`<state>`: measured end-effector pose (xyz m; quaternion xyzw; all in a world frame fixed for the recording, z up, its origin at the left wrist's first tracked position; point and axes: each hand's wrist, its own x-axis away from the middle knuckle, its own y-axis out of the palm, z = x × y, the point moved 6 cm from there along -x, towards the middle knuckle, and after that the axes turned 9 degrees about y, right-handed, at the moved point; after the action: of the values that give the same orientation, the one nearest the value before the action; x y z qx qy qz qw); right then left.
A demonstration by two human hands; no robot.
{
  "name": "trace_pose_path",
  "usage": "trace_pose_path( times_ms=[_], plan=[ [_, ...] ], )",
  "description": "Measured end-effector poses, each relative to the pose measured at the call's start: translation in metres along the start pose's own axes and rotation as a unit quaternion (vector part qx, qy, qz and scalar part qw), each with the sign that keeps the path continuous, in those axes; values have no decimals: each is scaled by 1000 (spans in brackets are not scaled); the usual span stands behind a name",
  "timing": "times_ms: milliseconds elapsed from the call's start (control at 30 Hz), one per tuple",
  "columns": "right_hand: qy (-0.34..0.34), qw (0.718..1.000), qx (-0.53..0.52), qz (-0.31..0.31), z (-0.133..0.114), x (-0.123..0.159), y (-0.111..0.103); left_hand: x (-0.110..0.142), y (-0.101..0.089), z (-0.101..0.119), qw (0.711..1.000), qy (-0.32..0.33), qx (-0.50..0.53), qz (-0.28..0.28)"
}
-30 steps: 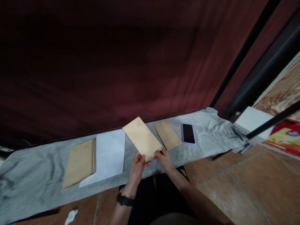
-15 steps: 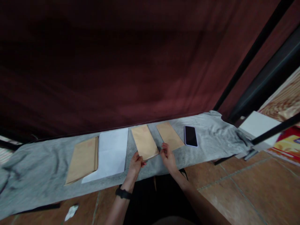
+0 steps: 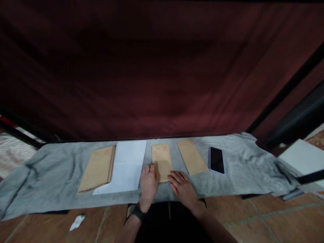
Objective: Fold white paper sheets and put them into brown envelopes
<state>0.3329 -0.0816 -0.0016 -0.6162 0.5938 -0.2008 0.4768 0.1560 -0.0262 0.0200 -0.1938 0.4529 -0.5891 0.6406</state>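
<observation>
A tan envelope (image 3: 162, 158) with a red mark near its far end lies flat on the grey cloth (image 3: 50, 168). My left hand (image 3: 148, 182) rests on its near left corner, fingers stretched flat. My right hand (image 3: 182, 188) lies open on the cloth at the envelope's near right corner. A second tan envelope (image 3: 192, 161) lies just right of it, untouched. White paper (image 3: 126, 167) lies to the left, beside a stack of tan envelopes (image 3: 97, 167).
A black phone (image 3: 217, 160) lies right of the second envelope. A dark red curtain (image 3: 152, 74) hangs behind the cloth. Tiled floor (image 3: 265, 219) lies in front, with a crumpled white scrap (image 3: 76, 222) at the left. A white board (image 3: 301, 158) sits far right.
The envelope, held up at an angle in both hands a second ago, now lies flat on the cloth. Both hands have opened and press down at its near end.
</observation>
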Motion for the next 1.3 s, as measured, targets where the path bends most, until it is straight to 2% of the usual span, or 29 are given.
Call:
trace_pose_path(
  times_ms=[67, 133, 233, 300, 400, 500, 600, 700, 833, 933, 1100, 1300],
  plan=[
    [-2, 1000, 0, 8, -1, 0, 0, -14, 18, 17, 995, 93, -26, -20],
    [-4, 1000, -2, 10, 0, 0, 1, -30, 42, 24, 989, 133, -41, -55],
    [4, 1000, -4, 5, 1, 0, 4, -57, 72, 21, 983, 137, -69, -101],
    [10, 1000, -3, 1, 2, -1, 5, -73, 84, 16, 981, 131, -80, -120],
    [9, 1000, -6, -2, 2, -1, 4, -90, 93, 10, 978, 125, -91, -137],
    [7, 1000, -13, -5, 1, -1, 3, -96, 97, 7, 976, 124, -99, -148],
    [14, 1000, -14, -19, 2, -2, 3, -90, 96, 5, 974, 128, -88, -162],
    [23, 999, -11, -32, 4, -3, 4, -71, 89, 4, 969, 149, -54, -188],
    [13, 999, -6, -40, 6, -4, 5, -29, 66, 0, 959, 178, -2, -223],
    [13, 999, -11, -29, 9, -4, 6, 6, 43, -7, 955, 197, 17, -222],
    [21, 999, -36, -1, 13, -7, 7, 45, 16, -13, 963, 215, 26, -158],
    [47, 998, -38, 27, 16, -10, 6, 45, 15, -10, 989, 133, 31, -54]
  ],
)
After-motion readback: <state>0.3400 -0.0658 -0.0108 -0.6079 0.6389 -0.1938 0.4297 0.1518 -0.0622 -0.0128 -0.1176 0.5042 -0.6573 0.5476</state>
